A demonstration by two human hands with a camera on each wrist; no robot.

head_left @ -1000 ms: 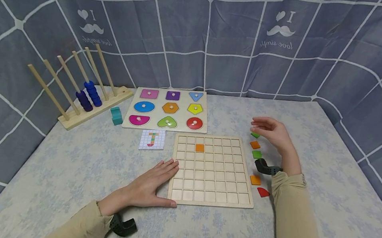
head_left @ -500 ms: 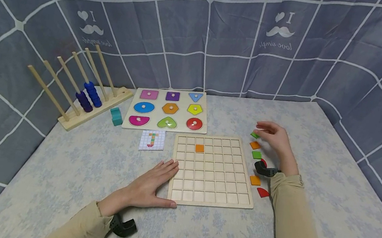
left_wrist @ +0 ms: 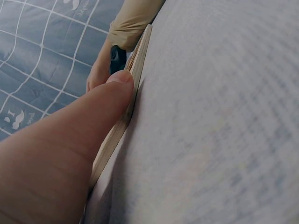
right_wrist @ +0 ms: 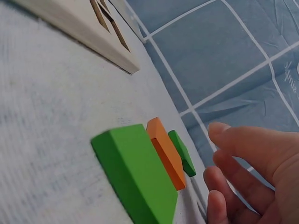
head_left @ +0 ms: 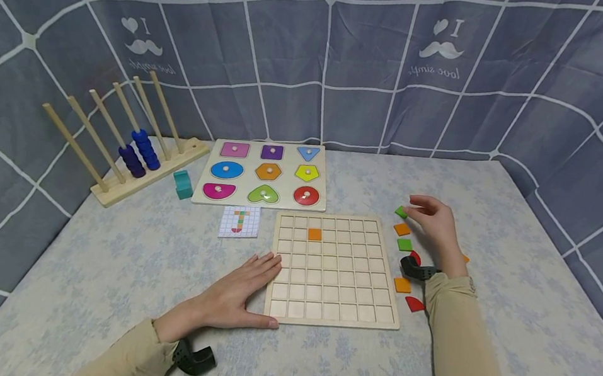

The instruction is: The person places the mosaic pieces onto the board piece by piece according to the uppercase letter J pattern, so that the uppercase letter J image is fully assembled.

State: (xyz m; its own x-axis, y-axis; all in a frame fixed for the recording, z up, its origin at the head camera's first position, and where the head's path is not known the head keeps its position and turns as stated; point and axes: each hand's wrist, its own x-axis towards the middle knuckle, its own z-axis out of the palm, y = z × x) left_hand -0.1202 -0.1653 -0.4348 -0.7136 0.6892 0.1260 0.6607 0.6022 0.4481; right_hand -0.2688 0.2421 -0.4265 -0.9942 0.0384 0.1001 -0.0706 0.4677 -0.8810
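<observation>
My left hand (head_left: 238, 294) rests at the left edge of the wooden grid board (head_left: 329, 325), fingers spread on its rim. The left wrist view shows the thumb (left_wrist: 112, 100) against the board's side. An orange square tile (head_left: 315, 234) sits in one cell near the top. My right hand (head_left: 434, 221) is beside the farthest green tile (head_left: 401, 212), right of the board. In the right wrist view, its loosely curled fingers and thumb appear apart from that green tile (right_wrist: 182, 153). An orange tile (right_wrist: 166, 154) and a nearer green tile (right_wrist: 135, 172) lie in line with it.
More tiles lie along the board's right side, including an orange square (head_left: 402, 285) and a red quarter-round (head_left: 414, 304). A pattern card (head_left: 224, 229), a shape puzzle (head_left: 284, 186), teal blocks (head_left: 183, 185) and a peg rack (head_left: 101, 192) stand left and behind.
My right hand has shifted slightly right and down, uncovering more of the far green tile and a red piece near the wrist. The left hand stays in place.
</observation>
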